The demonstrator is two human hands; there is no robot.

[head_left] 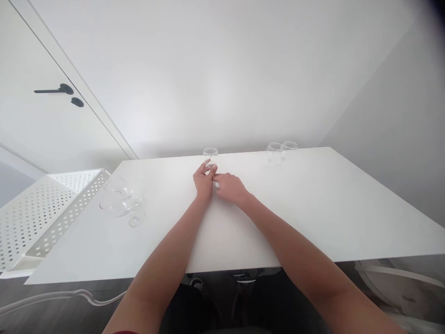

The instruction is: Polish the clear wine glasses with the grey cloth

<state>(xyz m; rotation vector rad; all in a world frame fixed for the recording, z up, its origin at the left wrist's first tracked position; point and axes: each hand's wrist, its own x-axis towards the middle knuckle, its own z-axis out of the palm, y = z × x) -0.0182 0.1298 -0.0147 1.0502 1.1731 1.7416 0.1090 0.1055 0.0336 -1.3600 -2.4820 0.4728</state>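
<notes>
A clear stemmed glass (210, 152) is at the middle of the far part of the table, its rim upward. My left hand (204, 180) has its fingers curled round the lower part of that glass. Close against it, my right hand (230, 186) is closed low at the glass, with fingertips meeting the left hand. A small pale patch shows under the right fingers; I cannot tell whether it is the glass foot. Off to the left, two clear stemmed glasses (116, 207) lie on their sides, feet pointing right. Two more glasses (274, 147) stand upright at the back right.
The white table (295, 208) reaches the wall at its back. A white perforated metal rack (38, 213) is beside its left end. Behind that is a door with a black handle (52, 90). A pale cable (69, 294) runs below the front left edge.
</notes>
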